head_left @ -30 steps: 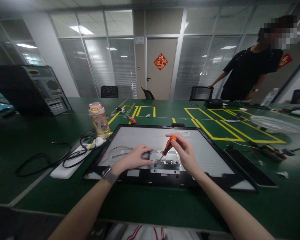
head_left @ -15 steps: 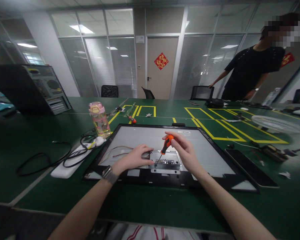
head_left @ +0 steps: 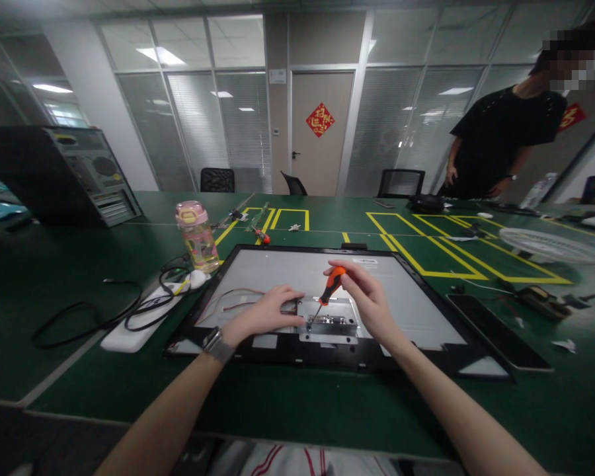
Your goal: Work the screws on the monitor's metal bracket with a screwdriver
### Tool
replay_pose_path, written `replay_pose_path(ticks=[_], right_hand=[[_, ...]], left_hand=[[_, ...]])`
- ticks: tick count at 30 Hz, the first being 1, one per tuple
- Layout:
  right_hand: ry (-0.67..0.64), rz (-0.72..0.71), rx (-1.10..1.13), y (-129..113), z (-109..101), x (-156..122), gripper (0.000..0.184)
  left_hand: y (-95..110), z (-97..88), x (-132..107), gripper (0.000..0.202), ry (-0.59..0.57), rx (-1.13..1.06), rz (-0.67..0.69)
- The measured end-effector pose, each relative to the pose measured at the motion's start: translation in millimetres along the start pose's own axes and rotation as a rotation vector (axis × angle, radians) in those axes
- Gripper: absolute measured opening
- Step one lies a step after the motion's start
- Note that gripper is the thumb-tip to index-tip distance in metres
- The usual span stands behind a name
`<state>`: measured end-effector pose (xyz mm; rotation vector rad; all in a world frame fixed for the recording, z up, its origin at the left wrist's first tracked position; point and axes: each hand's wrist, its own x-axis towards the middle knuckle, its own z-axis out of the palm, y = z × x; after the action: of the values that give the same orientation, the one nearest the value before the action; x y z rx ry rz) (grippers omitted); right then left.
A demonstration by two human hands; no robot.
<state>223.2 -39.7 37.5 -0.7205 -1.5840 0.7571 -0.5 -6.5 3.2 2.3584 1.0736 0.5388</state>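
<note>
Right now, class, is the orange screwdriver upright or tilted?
Tilted: in the right hand, the screwdriver slants, top end right of tip.

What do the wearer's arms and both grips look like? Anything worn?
Left forearm and right forearm: no sleeves visible. Left grip, right grip: ungloved. Left wrist: watch, grey band. Right wrist: nothing visible. Pale cloth with red stripes at bottom edge.

Your orange-and-black screwdriver (head_left: pixel 332 285) slants, its tip down at the left end of the silver metal bracket (head_left: pixel 333 328). That sits mid-way along the near edge of your flat, black-framed grey panel (head_left: pixel 287 266), near the tabletop's (head_left: pixel 297 406) front edge.
</note>
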Motion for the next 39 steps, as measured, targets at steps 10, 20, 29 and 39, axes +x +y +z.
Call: replay_pose_path(ticks=[10,20,29,39], right_hand=[[-0.02,0.026,0.029,0.6,-2.5,1.4,0.025],[0.024,-0.004,-0.026,5.4,-1.5,0.5,0.024],[0.069,-0.12,-0.169,1.6,0.3,-3.3,0.021],[-0.039,-0.104,-0.146,-2.0,-5.0,2.1,0.029]], left_hand=[[1.0,0.0,0.8,0.057,0.005,0.001,0.009],[-3.2,1.7,0.9,0.059,-0.002,-0.001,0.007],[0.8,0.1,0.0,0.057,-0.006,0.007,-0.011],[-2.0,0.6,1.0,0.059,-0.001,0.011,0.013]])
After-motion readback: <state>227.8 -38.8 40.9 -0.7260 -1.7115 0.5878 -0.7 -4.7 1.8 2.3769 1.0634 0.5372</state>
